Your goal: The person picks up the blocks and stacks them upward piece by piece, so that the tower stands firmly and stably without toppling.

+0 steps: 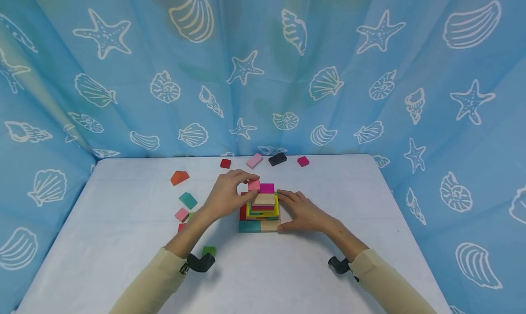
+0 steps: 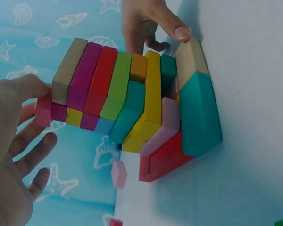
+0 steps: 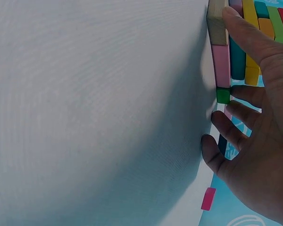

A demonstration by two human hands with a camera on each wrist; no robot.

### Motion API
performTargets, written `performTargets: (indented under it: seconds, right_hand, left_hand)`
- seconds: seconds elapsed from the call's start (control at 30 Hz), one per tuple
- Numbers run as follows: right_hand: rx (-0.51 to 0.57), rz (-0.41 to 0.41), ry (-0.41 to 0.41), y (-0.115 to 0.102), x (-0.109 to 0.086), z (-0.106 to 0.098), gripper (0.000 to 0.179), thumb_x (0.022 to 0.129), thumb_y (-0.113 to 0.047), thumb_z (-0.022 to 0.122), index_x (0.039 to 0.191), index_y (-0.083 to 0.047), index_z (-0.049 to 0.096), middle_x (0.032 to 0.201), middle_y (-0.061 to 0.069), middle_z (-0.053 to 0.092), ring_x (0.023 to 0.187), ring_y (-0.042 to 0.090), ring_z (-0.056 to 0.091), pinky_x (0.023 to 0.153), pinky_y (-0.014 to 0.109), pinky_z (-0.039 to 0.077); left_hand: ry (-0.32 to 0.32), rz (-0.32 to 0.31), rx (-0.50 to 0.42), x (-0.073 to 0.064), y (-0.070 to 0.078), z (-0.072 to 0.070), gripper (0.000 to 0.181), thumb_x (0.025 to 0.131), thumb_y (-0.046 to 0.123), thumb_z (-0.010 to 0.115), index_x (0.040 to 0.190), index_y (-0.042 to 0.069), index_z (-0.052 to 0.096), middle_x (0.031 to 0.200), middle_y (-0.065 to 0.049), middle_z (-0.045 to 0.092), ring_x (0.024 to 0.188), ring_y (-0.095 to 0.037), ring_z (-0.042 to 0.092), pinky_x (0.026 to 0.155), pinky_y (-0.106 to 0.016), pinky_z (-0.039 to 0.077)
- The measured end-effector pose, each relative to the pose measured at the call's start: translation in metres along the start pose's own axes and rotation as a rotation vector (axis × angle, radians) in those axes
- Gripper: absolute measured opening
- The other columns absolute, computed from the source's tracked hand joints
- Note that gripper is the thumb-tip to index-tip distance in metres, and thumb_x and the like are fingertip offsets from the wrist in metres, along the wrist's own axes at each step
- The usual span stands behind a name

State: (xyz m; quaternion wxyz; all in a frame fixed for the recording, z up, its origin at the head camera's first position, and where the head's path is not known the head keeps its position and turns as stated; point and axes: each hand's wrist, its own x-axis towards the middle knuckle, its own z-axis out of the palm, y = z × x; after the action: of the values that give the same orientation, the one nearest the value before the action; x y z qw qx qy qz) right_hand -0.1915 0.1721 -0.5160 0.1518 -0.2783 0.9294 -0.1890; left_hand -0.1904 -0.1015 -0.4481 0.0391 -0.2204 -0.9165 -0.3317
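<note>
A stepped tower (image 1: pixel 264 199) of coloured wooden blocks stands on the table. My left hand (image 1: pixel 225 193) pinches a small pink block (image 2: pixel 43 111) between thumb and fingers at the tower's top, beside a magenta block (image 1: pixel 267 188). Lower down, my right hand (image 1: pixel 308 212) rests along the right side of the base, its fingers loosely spread. Its thumb touches the tan block (image 3: pixel 218 23) at the front corner, and a fingertip lies by a green block (image 3: pixel 223 95) at the back. A teal block (image 2: pixel 201 115) forms the left of the base's front; a red block (image 2: pixel 165 159) runs behind it.
Loose blocks lie left of the tower, among them an orange one (image 1: pixel 179 178), a teal one (image 1: pixel 188 200) and a green one (image 1: pixel 209 251). Along the back edge are red (image 1: pixel 225 163), pink (image 1: pixel 255 160), black (image 1: pixel 277 159) and magenta (image 1: pixel 303 161) blocks. A blue curtain (image 1: pixel 263 76) hangs behind.
</note>
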Motion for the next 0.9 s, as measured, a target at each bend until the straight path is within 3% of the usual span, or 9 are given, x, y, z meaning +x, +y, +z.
performTargets:
  seconds: [0.73,0.9]
  right_hand:
    - [0.0,0.016,0.0,-0.0024,-0.0001,0.0009,0.1,0.075,-0.056,0.082,0.156,-0.023,0.036,0.164,0.002,0.028,0.143,0.03,0.034,0.109,0.056,0.041]
    - [-0.004,0.024,-0.003,-0.0029,-0.0004,0.0002,0.1,0.075,-0.056,0.082,0.157,-0.023,0.036,0.164,0.002,0.028,0.143,0.03,0.034,0.11,0.056,0.04]
  left_hand:
    - [0.0,0.028,-0.026,-0.0006,-0.0006,0.0053,0.046,0.087,0.035,0.078,0.131,0.025,0.068,0.122,0.004,0.066,0.117,-0.017,0.059,0.103,-0.051,0.042]
    - [-0.004,0.028,-0.032,-0.0026,-0.001,0.0034,0.049,0.087,0.037,0.078,0.133,0.027,0.066,0.129,0.001,0.063,0.124,-0.019,0.055,0.106,-0.053,0.04]
